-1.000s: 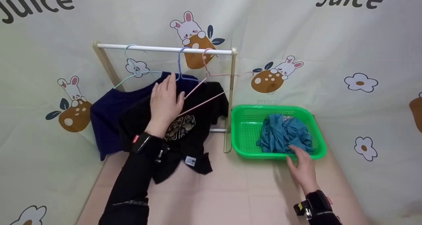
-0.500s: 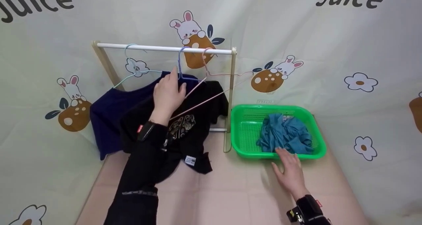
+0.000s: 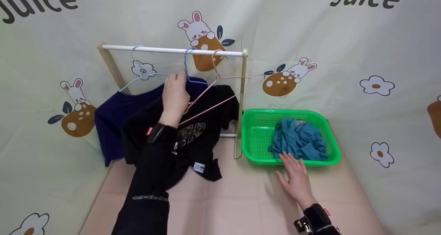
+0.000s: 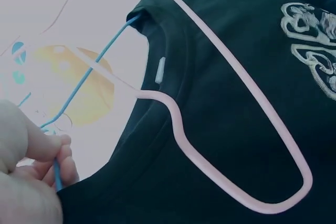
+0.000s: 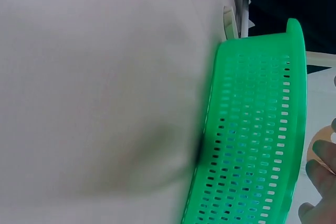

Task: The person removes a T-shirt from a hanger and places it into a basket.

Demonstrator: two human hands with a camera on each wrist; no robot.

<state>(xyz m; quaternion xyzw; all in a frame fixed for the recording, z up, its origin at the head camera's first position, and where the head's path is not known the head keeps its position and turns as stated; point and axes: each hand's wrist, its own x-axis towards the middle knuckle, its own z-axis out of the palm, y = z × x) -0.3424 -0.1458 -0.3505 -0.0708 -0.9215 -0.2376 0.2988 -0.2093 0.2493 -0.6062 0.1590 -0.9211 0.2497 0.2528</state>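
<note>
- CAUTION, snagging: the pink hanger (image 3: 241, 77) crosses the front of the black shirt (image 3: 212, 114). If you draw the shirt sideways, the pink wire may catch it and be dragged along.
- CAUTION, unhooking: the blue hanger (image 3: 186, 66) appears hooked over the white rail (image 3: 165, 50). Too much upward push from you could free the hook and drop the shirt.
- CAUTION, slipping: the blue wire enters the neckline of the black shirt. Tilting it sharply could let the collar slide off one end.
- CAUTION, crowding: the navy shirt (image 3: 110, 128) on the pale blue hanger (image 3: 130, 84) lies partly behind the black one. A wide sweep of your arm could disturb both.
- CAUTION, tipping: heavy pressure on the near rim of the green basket (image 3: 245, 149) could tilt it on the counter (image 3: 224, 214) and shift the teal cloth (image 3: 298, 142) bunched inside.
- Left hand (image 3: 175, 93): your thumb and fingers are closed in a pinch on the blue hanger, beside the black shirt's neckline.
- Right hand (image 3: 295, 181): your fingers are extended and spread, thumb well apart, holding nothing. The fingertips are at the near rim of the basket; whether they touch it, you cannot tell.
</note>
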